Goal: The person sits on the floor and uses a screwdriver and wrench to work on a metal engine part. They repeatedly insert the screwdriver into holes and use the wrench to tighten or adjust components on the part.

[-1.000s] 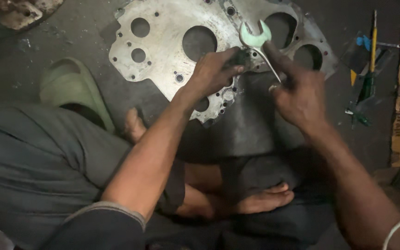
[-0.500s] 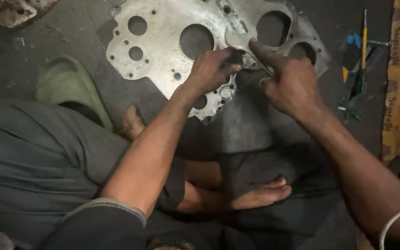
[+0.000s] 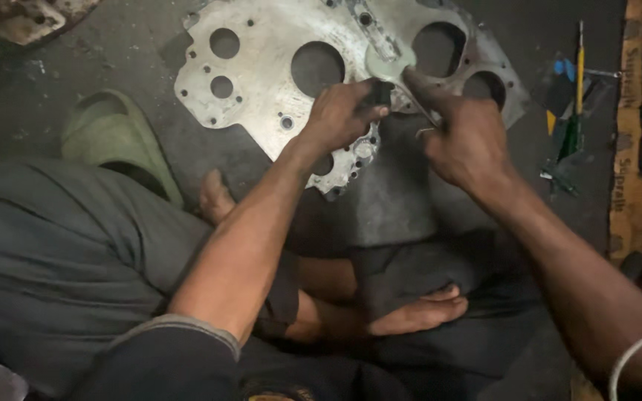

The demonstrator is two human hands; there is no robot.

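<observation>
The left hand [image 3: 343,115] is clenched around a small dark part [image 3: 382,93], most of it hidden inside the fist, so its kind cannot be made out. The right hand [image 3: 466,141] grasps a spanner [image 3: 395,63]: its pale open end sticks out above the fingers, while the handle is covered by the palm. Both hands rest on a flat grey metal plate [image 3: 261,82] with round holes, lying on the floor; its top edge is cut off by the frame, and its lower right part is covered by the hands. Just below the hands a darker grey slab [image 3: 395,200] lies partly under the plate. To the right of the right hand, tools with green and yellow handles [image 3: 575,111] lie on the floor, dim and hard to tell apart. Well to the left of the left hand sits a green sandal [image 3: 113,141]. Below the forearms, the person's bare foot [image 3: 410,315] shows between dark trouser legs.
</observation>
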